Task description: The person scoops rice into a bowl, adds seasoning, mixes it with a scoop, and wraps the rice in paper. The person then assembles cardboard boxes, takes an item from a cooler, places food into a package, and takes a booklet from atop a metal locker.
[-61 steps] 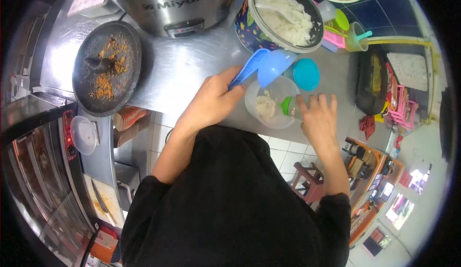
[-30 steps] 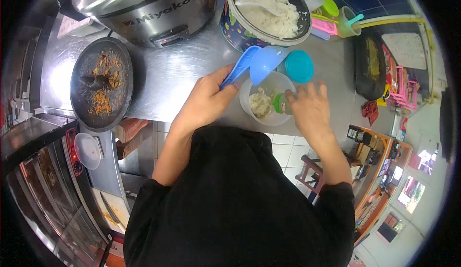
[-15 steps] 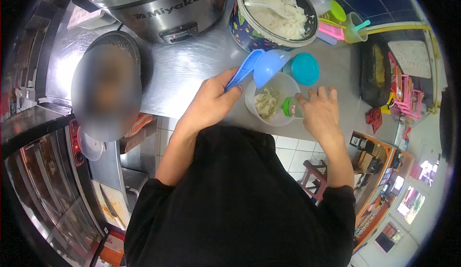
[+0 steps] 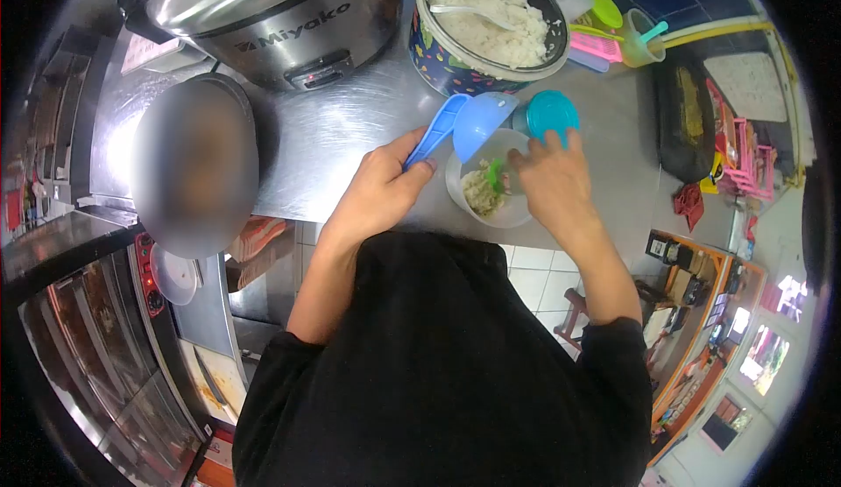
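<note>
A stainless steel table (image 4: 333, 150) ran across the view, its near edge just in front of the person's black shirt (image 4: 447, 356). The biggest thing on it was a steel Miyako rice cooker (image 4: 272, 36), standing toward the far edge, left of the middle. To its right, near the far edge, sat a floral-patterned rice pot (image 4: 438, 62), uncovered and filled with white rice. A dark dish (image 4: 246, 119) stood at the table's left end, most of it lost under a blur. Toward the right end was a black pan (image 4: 674, 163).

The 2 hands worked close to the near edge, around 1 translucent plastic bowl (image 4: 519, 213) set just inside that edge. The left hand (image 4: 385, 180) was closed around the handle of a blue scoop (image 4: 480, 128), whose rounded head was tilted over the bowl's far rim; whether they touched could not be told. The right hand (image 4: 556, 185), slightly blurred, came in from the right with its fingers bent around a green-capped bottle (image 4: 496, 174), the cap pointing into the bowl and the body mostly hidden by the hand. Just beyond the right fingertips stood a teal-lidded jar (image 4: 547, 112), between the bowl and the rice pot. A white spoon (image 4: 473, 12) lay on the pot's rice. Smallest was the pale clump of food (image 4: 480, 196) in the bowl's left half.
</note>
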{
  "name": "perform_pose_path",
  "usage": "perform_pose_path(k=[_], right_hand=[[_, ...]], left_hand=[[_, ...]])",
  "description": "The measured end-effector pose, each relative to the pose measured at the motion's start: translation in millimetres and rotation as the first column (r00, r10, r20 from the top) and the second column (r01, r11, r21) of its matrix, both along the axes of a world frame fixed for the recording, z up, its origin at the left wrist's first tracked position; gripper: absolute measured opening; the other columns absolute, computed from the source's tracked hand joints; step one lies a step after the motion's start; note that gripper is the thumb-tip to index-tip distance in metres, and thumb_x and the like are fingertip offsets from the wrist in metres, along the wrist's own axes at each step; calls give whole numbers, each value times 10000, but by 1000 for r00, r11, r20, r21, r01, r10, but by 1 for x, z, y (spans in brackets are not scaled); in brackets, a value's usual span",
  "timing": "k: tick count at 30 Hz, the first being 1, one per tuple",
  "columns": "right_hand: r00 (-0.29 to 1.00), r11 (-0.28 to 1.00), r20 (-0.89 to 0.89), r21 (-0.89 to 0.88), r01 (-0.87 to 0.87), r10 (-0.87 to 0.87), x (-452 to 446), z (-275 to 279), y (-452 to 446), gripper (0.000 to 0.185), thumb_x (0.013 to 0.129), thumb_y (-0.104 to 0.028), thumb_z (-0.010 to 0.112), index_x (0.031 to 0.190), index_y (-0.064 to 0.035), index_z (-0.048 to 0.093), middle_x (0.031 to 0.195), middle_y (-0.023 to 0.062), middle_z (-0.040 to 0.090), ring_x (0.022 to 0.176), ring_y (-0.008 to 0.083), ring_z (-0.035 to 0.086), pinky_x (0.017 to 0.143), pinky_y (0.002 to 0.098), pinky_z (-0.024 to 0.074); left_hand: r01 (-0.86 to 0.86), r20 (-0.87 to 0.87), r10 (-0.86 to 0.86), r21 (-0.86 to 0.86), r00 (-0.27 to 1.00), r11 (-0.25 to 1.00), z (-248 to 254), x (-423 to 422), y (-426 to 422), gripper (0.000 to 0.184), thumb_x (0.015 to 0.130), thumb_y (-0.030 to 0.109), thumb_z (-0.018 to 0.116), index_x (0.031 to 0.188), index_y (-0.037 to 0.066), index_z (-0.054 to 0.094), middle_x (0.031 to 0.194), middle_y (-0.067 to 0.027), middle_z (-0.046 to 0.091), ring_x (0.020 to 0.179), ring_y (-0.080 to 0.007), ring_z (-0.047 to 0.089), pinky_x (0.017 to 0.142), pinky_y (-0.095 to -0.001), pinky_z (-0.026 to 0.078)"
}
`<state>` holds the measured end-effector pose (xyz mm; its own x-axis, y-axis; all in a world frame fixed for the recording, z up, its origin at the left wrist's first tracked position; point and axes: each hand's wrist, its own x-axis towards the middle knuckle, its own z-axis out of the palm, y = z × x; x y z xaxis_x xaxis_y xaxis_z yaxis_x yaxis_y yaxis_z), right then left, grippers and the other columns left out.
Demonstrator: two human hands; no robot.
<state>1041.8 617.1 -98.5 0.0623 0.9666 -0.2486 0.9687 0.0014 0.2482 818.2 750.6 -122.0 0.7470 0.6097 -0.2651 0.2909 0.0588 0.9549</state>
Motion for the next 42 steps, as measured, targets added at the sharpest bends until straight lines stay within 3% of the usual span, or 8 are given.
perform_pose_path(k=[13, 22, 25, 28, 30, 33, 40, 42], right_hand=[[1000, 996, 7, 86, -27, 26, 8, -8, -11, 227, 838, -219, 662, 1021, -129, 762, 950, 70, 701, 1073, 254, 599, 1023, 495, 362], [913, 973, -347, 13, 232, -213, 37, 10, -78, 642, 634, -132, 778, 1263, -146, 647, 1109, 106, 653, 1132, 281, 574, 1080, 474, 339], [693, 933, -654, -56, 356, -304, 55, -9, -120, 768, 597, -132, 819, 1325, -155, 577, 1255, 126, 606, 1228, 331, 524, 1115, 493, 332], [260, 787, -906, -117, 606, -335, 61, -60, -163, 795, 606, -68, 819, 1343, -123, 526, 1264, 128, 591, 1262, 312, 519, 1097, 476, 382], [-78, 655, -993, -121, 746, -94, 69, -94, -182, 860, 625, -25, 823, 1391, -88, 436, 1261, 116, 561, 1252, 260, 520, 1080, 448, 415], [-198, 427, -972, -126, 896, 129, 91, -123, -186, 847, 685, -28, 829, 1405, -54, 384, 1263, 101, 535, 1221, 215, 521, 1089, 403, 405], [128, 107, -964, 156, 982, 233, 224, -205, -113, 800, 768, -78, 843, 1442, -26, 414, 1357, 128, 527, 1268, 264, 522, 1091, 402, 411], [191, 102, -955, 219, 970, 226, 258, -219, -83, 821, 760, -118, 860, 1444, 4, 421, 1382, 140, 528, 1299, 270, 504, 1095, 392, 404]], left_hand=[[-5, -52, -2, -120, 999, 993, 3, 14, -4, 418, 956, 134, 571, 1345, -16, 584, 720, 26, 545, 586, -58, 495, 531, -238, 399], [18, -84, -31, -160, 996, 987, 8, 19, -9, 441, 949, 100, 572, 1370, -29, 546, 810, -31, 615, 599, -72, 534, 540, -239, 433], [20, -81, -27, -90, 996, 996, 2, 26, -9, 446, 911, 151, 576, 1308, -52, 563, 773, -85, 663, 629, -151, 633, 608, -311, 512], [77, -141, -69, 52, 988, 996, -6, 38, -12, 433, 905, 158, 567, 1289, -42, 570, 779, -147, 686, 671, -232, 685, 643, -363, 526], [144, -212, -101, 200, 972, 969, -11, 44, -16, 432, 904, 161, 562, 1288, -37, 570, 768, -177, 677, 694, -271, 696, 658, -388, 526], [245, -269, -152, 360, 951, 900, -7, 57, -25, 429, 906, 165, 556, 1293, -19, 568, 756, -244, 658, 732, -345, 710, 684, -439, 522], [186, -365, -98, 217, 926, 958, 6, 80, -52, 407, 913, 168, 571, 1287, 9, 593, 863, -220, 696, 681, -332, 703, 669, -424, 545], [373, -430, -59, 697, 901, 613, -5, 74, -54, 386, 914, 169, 590, 1275, 32, 594, 922, -211, 687, 712, -359, 704, 664, -455, 556]])
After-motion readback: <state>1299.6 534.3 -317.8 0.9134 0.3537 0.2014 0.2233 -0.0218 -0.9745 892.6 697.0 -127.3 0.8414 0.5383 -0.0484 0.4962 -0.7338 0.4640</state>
